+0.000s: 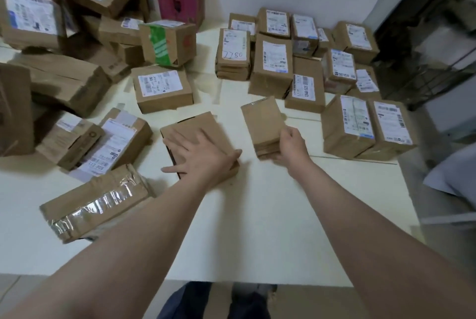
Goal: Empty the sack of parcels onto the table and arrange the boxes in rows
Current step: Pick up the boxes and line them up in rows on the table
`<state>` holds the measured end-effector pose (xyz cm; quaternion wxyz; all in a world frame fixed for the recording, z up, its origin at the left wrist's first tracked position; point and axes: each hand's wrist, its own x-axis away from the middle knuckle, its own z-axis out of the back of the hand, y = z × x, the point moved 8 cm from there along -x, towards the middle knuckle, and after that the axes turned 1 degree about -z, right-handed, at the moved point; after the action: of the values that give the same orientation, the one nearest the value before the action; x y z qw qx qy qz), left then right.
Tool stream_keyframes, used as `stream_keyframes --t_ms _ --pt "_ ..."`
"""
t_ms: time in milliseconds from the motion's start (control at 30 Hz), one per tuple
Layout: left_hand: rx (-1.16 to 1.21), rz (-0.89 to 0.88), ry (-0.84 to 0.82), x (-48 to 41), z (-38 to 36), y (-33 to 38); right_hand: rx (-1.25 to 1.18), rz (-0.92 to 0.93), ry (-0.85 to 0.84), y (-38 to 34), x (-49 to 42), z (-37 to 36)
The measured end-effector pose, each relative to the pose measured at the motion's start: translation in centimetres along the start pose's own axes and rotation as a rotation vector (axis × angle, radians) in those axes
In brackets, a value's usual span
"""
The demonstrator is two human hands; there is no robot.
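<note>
Head view. The left hand (203, 157) lies flat with its fingers spread on a plain brown box (201, 122), pressing it to the table (257, 215). The right hand (291, 147) curls its fingers round the near end of a small box (262, 122), which is tilted up with its unlabelled face showing. The finished rows (273, 61) stand beyond and to the right of the right hand. The unsorted heap (64, 79) lies beyond and to the left of the left hand. No sack is in view. The step appears to be placing the small box. It is best turned label up, squared against the nearest row and set down flush, while the left hand steadies the next box.
</note>
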<state>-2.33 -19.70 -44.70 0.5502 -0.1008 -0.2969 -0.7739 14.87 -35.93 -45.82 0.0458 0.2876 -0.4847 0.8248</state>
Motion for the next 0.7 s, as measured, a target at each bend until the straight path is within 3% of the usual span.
stream_keyframes --t_ms 200,267,367,467,600,700 --pt "0.08 -0.104 0.039 -0.1 -0.2 1.4 -0.469 -0.37 -0.026 5.2 2.1 2.9" --pt "0.366 -0.205 -0.021 -0.4 -0.2 2.2 -0.58 -0.45 -0.038 6.4 2.7 3.2" --pt "1.034 -0.194 -0.329 -0.2 -1.3 2.5 -0.653 -0.51 -0.06 7.3 3.1 2.9" --pt "1.147 -0.111 -0.465 0.6 -2.2 1.8 -0.549 -0.514 -0.113 7.1 3.8 2.1" --pt "1.127 -0.1 -0.167 0.1 -0.4 1.0 -0.28 -0.473 0.008 6.5 4.2 2.7" --pt "0.865 -0.172 0.066 -0.1 1.9 1.4 -0.119 -0.207 0.269 4.2 3.2 4.8"
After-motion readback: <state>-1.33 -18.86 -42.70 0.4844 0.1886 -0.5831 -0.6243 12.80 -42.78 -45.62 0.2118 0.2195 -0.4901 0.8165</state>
